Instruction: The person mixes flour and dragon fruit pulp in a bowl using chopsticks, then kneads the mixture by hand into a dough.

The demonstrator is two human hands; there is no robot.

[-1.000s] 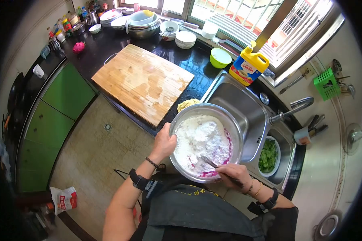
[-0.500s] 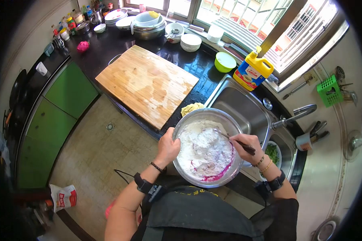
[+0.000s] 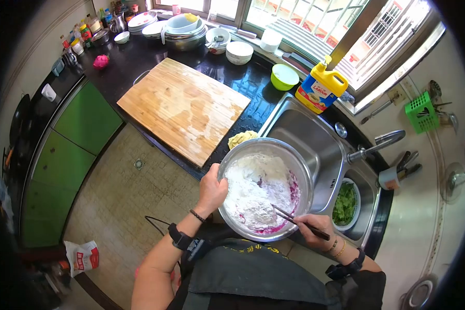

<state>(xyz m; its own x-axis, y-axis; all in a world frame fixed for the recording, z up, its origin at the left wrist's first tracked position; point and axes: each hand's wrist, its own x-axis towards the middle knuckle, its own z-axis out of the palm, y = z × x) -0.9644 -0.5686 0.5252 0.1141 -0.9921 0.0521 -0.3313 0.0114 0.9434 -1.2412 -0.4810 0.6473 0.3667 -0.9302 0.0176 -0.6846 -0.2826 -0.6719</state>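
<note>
A large metal bowl (image 3: 306,178) is held tilted in front of me, at the edge of the sink. White flour (image 3: 256,199) fills much of it, with magenta patches along the right and lower sides. My left hand (image 3: 212,191) grips the bowl's left rim. In my right hand (image 3: 315,231) are dark chopsticks (image 3: 299,222), whose tips reach into the flour at the lower right. Just behind the bowl's rim, a pale yellow lump (image 3: 241,138) rests by the wooden board (image 3: 186,111).
The steel sink (image 3: 307,137) lies right of the bowl, with leafy greens (image 3: 344,205) in its smaller basin. A yellow jug (image 3: 321,87) and a green bowl (image 3: 284,77) stand behind it. Stacked dishes (image 3: 186,36) line the window. A bag (image 3: 81,257) lies on the floor.
My right hand has moved down and slightly left with the chopsticks, whose tips are lower in the bowl. The flour has shifted, and more of the greens shows.
</note>
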